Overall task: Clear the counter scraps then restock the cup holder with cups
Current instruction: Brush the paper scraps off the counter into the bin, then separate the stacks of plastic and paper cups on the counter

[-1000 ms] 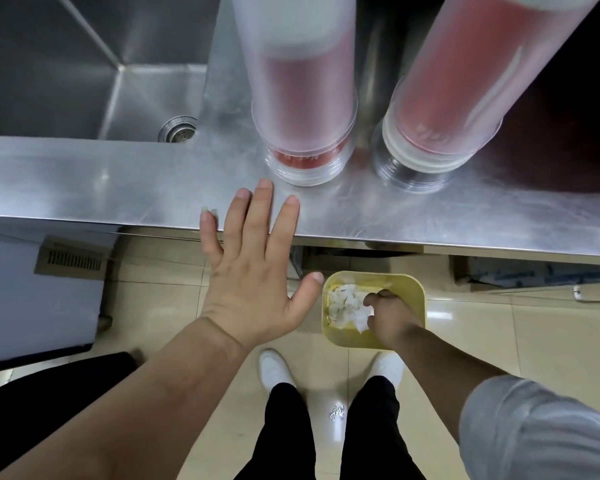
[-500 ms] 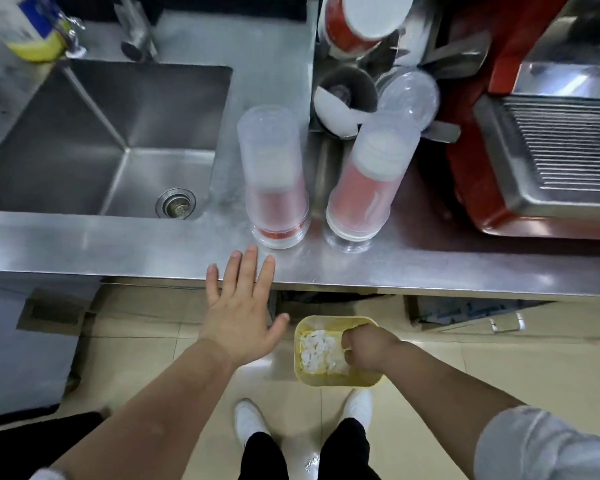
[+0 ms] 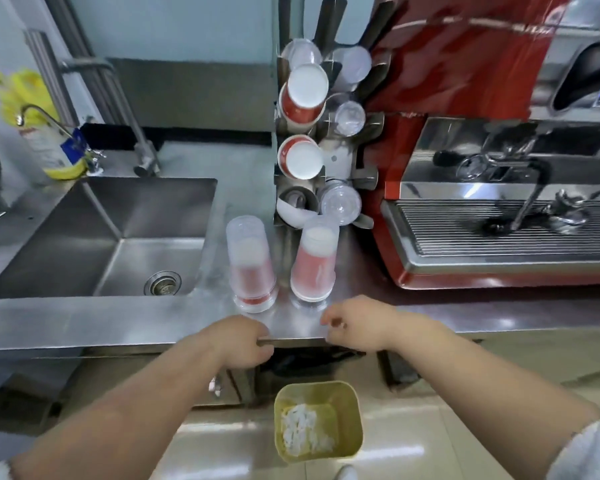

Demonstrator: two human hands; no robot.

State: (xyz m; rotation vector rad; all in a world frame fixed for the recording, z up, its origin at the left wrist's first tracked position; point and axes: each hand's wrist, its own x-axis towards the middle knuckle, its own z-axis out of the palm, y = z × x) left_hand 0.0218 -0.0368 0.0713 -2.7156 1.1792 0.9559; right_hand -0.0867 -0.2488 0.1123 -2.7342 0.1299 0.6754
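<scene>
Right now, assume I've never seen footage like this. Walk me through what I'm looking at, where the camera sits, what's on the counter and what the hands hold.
There is no machine here: a person wears one camera on the head, looking down at their own bare arms. The left hand and right hand are at the front edge of a steel counter; neither holds anything that I can see. Two sleeves of stacked cups stand on it, the left stack and the right stack. Behind them is a cup holder with red and clear cups poking out. A sink is to the left, a red coffee machine to the right. On the floor, a yellow bin holds white scraps.
</scene>
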